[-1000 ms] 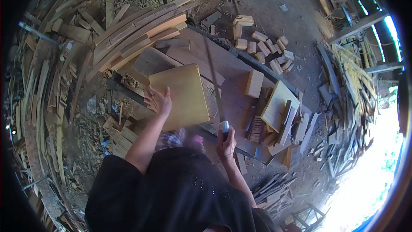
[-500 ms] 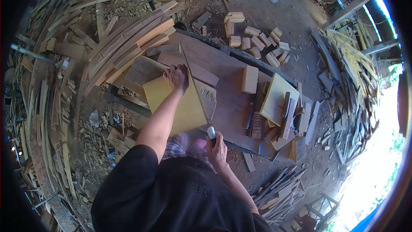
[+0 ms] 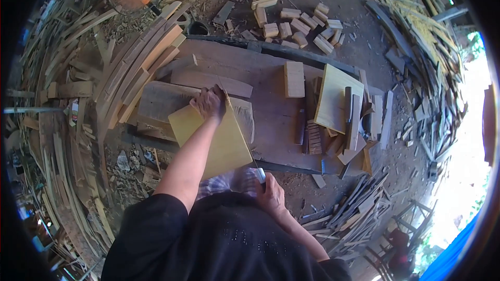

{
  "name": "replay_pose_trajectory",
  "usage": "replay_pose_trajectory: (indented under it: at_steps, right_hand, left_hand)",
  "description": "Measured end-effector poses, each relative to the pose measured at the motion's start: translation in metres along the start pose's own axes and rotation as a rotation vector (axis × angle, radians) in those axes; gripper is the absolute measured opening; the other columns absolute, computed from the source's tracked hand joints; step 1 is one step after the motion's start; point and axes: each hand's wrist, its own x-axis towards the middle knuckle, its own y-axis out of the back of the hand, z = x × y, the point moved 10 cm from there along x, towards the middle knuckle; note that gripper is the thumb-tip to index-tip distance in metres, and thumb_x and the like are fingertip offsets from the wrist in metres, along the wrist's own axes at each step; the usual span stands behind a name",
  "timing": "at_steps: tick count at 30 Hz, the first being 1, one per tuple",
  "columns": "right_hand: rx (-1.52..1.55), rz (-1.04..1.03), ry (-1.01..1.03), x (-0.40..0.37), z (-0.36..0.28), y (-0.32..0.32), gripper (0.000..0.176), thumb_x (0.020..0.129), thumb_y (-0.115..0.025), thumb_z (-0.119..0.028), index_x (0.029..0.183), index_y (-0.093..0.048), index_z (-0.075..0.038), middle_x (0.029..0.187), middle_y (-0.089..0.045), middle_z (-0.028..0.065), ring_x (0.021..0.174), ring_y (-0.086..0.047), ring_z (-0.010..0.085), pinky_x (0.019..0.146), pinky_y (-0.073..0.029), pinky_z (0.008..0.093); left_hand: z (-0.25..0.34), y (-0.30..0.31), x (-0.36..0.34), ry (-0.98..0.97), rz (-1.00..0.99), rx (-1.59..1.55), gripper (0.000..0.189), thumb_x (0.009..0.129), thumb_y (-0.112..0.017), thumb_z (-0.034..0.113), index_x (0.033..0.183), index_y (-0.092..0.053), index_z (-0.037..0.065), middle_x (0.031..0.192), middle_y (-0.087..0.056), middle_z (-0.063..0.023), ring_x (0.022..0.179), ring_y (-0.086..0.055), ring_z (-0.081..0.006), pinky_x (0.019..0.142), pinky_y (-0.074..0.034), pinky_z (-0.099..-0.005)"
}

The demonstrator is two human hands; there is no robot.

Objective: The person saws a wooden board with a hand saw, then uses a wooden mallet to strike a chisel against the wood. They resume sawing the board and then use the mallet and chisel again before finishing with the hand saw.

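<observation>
A yellowish wooden board rests tilted over a rough timber block on the workbench. My left hand grips the board near its far right corner, fingers bent over the edge. Along the board's right edge runs the thin blade of a handsaw, hard to make out against the wood. My right hand is closed around the saw's light-coloured handle, close to my body at the bench's near side.
On the workbench stand a wooden block, a second pale board and a hand plane. Long curved planks are stacked at left. Several cut blocks lie on the floor beyond; scrap sticks lie near right.
My right hand has drawn the saw back toward my body. My left hand still grips the board. The camera view has shifted, so the bench appears further left and higher.
</observation>
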Motion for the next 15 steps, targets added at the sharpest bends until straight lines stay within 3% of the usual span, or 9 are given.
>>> replay_pose_trajectory:
  at_steps: [5,8,13,15]
  right_hand:
    - [0.041,-0.029,-0.003,0.064,-0.011,-0.033,0.028,0.083,-0.063,-0.014,0.102,-0.046,-0.002,0.085,-0.06,0.0213,0.076,-0.061,0.0431,0.065,-0.05,0.0514]
    - [0.007,0.025,0.023,0.093,-0.021,-0.043,0.023,0.084,-0.062,-0.013,0.096,-0.045,-0.003,0.083,-0.058,0.0199,0.076,-0.062,0.0395,0.062,-0.052,0.0475]
    - [0.007,-0.022,-0.037,0.004,0.006,-0.01,0.028,0.079,-0.068,-0.012,0.095,-0.047,-0.003,0.081,-0.058,0.0179,0.072,-0.062,0.0376,0.059,-0.051,0.0472]
    - [0.0,-0.033,-0.065,0.001,0.007,0.001,0.029,0.078,-0.069,-0.012,0.095,-0.047,-0.002,0.08,-0.057,0.0178,0.071,-0.062,0.037,0.058,-0.051,0.0471]
  left_hand:
    - [-0.001,-0.01,0.001,-0.032,-0.049,0.041,0.044,0.097,-0.036,0.038,0.087,-0.072,0.014,0.101,-0.065,-0.0097,0.098,-0.056,-0.0275,0.09,-0.03,-0.0447]
    - [0.001,-0.011,0.002,-0.01,-0.071,0.044,0.044,0.097,-0.036,0.037,0.089,-0.071,0.013,0.103,-0.064,-0.0091,0.099,-0.055,-0.0271,0.09,-0.03,-0.0444]
    - [0.0,-0.011,0.004,0.055,-0.074,0.026,0.042,0.096,-0.037,0.033,0.083,-0.069,0.01,0.102,-0.064,-0.0092,0.1,-0.055,-0.0277,0.09,-0.03,-0.044]
    - [-0.001,-0.009,0.004,0.01,0.002,0.011,0.04,0.096,-0.038,0.032,0.08,-0.068,0.011,0.102,-0.065,-0.0091,0.1,-0.056,-0.0278,0.09,-0.03,-0.0435]
